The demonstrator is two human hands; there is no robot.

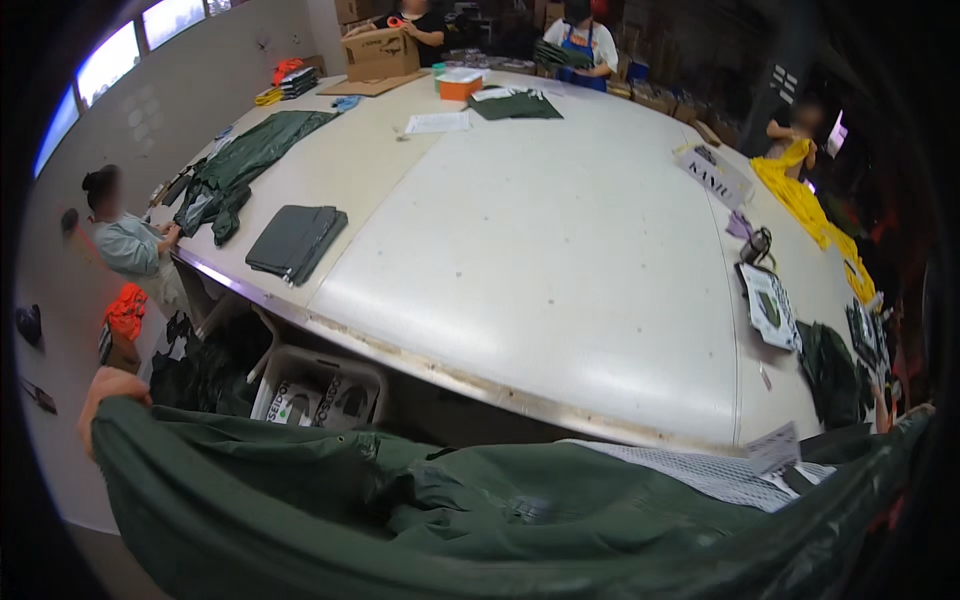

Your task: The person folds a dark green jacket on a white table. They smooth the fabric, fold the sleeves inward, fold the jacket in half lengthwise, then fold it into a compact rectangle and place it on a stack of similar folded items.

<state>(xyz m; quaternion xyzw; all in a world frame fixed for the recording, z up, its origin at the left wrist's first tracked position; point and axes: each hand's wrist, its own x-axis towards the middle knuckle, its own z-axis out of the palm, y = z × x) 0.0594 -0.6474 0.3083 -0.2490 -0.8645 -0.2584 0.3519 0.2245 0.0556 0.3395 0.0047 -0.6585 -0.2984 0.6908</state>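
Note:
A dark green rain jacket (480,500) is stretched wide across the near side, in front of the table's edge. My left hand (110,398) is closed on its upper left corner. At the far right, only a sliver of my right hand (918,411) shows at the opposite end of the cloth, and the jacket hides most of its fingers. White mesh lining (690,475) lies exposed along the right part of the garment. A white paper tag (775,450) stands up beside the mesh.
A large white table (520,260) spreads ahead, bearing a folded dark green garment (296,243), a packaged garment (768,305) and yellow cloth (800,200). Below its edge is a light bin (375,385) with packages. Co-workers stand at the left, back and right.

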